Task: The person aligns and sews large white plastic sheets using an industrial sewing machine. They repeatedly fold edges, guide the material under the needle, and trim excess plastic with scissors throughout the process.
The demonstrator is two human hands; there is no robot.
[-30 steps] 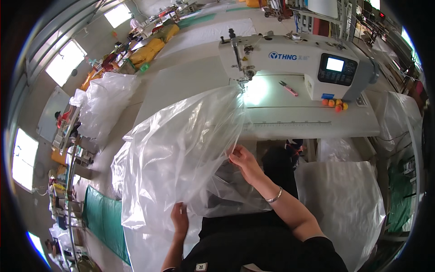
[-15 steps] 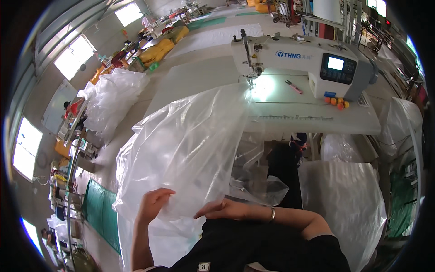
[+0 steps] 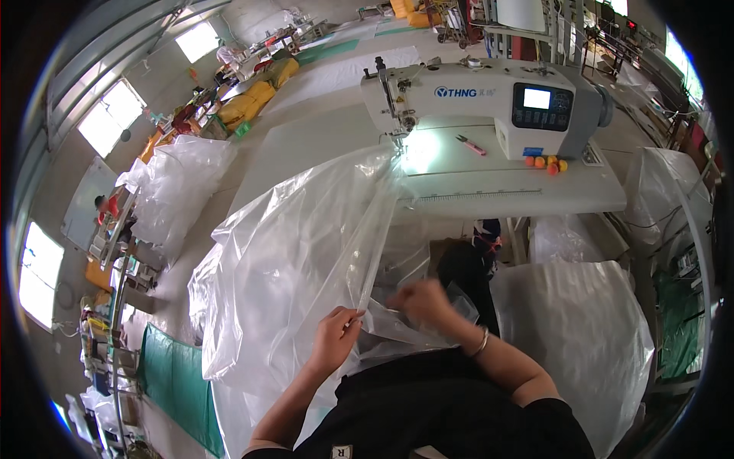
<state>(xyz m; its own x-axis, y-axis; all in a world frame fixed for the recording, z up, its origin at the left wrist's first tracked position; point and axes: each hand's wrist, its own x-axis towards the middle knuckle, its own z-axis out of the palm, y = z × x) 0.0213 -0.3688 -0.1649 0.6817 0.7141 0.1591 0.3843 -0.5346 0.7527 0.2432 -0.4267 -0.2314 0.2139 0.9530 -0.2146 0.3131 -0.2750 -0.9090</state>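
Note:
A large clear plastic sheet (image 3: 275, 252) runs from under the needle of a white sewing machine (image 3: 474, 103) down to my lap. Its right edge is gathered into a narrow fold. My left hand (image 3: 336, 336) pinches that fold near its lower end, fingers and thumb closed on it. Just to the right, my right hand (image 3: 426, 301), with a bracelet at the wrist, hovers over loose plastic by the same edge. Motion smears its fingers, so I cannot make out whether it grips anything. The machine's lamp lights the needle area brightly.
Pink-handled thread snips (image 3: 471, 145) and several small orange and yellow balls (image 3: 552, 164) lie on the machine table (image 3: 505, 187). More plastic sheeting (image 3: 573, 329) hangs at my right. A plastic heap (image 3: 176, 183) stands at left, beyond a green sheet (image 3: 180, 386) on the floor.
My left hand has moved right and up from the middle of the sheet and closed on its folded edge. My right hand has shifted right and up. The whole view has moved slightly.

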